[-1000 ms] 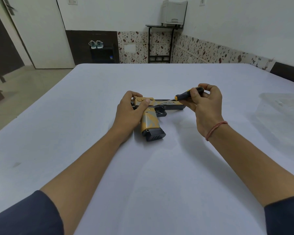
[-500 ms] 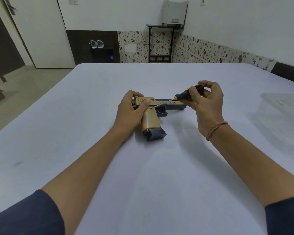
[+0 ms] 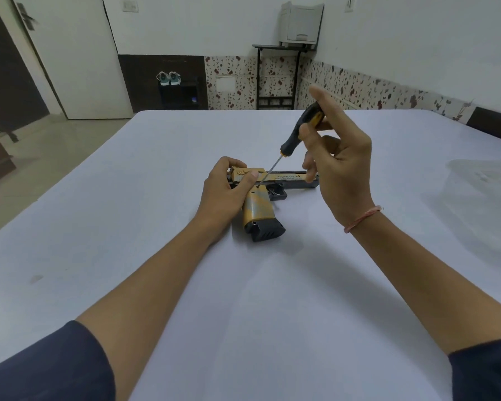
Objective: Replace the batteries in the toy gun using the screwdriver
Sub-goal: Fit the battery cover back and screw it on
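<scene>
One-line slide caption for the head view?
Left hand steadies toy gun on table; right hand angles screwdriver into its frame.

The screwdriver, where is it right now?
In the head view, the screwdriver is near the middle, held by the right hand. It slants down to the left, its tip at the toy gun beside the left hand.

Single head-worn wide view, forward and down over the table [image 3: 156, 285], near both forearms.
</scene>
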